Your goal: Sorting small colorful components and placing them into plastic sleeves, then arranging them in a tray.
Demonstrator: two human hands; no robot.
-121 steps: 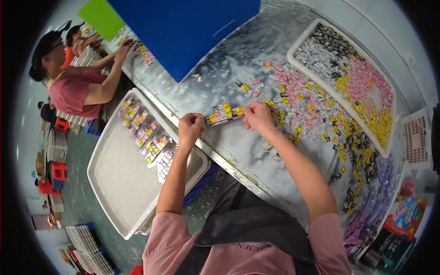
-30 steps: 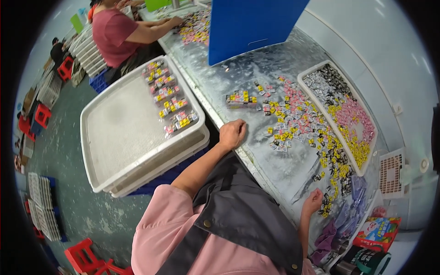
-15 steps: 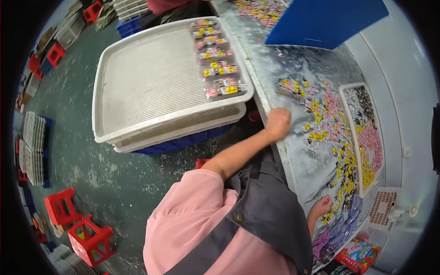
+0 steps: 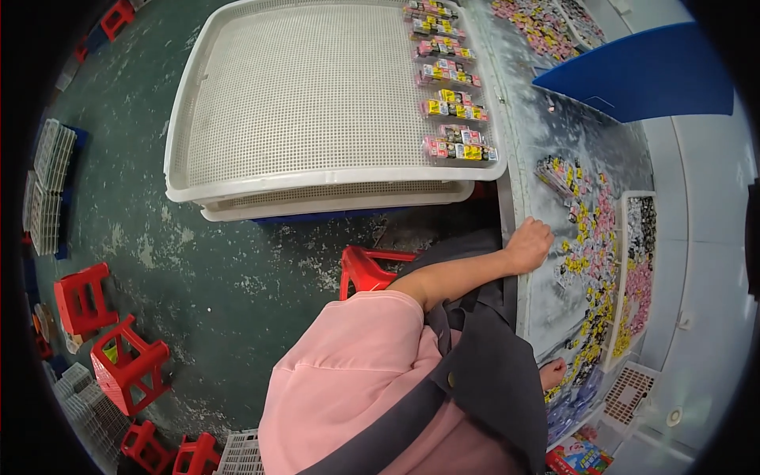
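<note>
My left hand [image 4: 529, 245] is curled into a fist over the near edge of the grey-white worktable [image 4: 546, 305]. What its fingers hold, if anything, is hidden. Lower in the view, partly behind my apron, my right hand [image 4: 552, 374] has its fingers bent inward beside a spread of small yellow and black pieces [image 4: 590, 332]. Anything inside them is too small to make out. Beyond my left hand, a clear box of mixed pieces [image 4: 559, 176] lies on the table. More loose pink and yellow pieces [image 4: 590, 229] are scattered between it and a white sorting tray [image 4: 621, 289].
A big white mesh tray [image 4: 301, 103] carries a column of filled clear boxes [image 4: 455, 109] along its right side. A blue panel [image 4: 641, 71] stands across the table. Red stools [image 4: 368, 269] and stacked white crates [image 4: 51, 166] are on the green floor.
My view has turned, so the tray and table sit higher and further right. My left hand stays curled at the table edge. A red stool shows more fully beside me.
</note>
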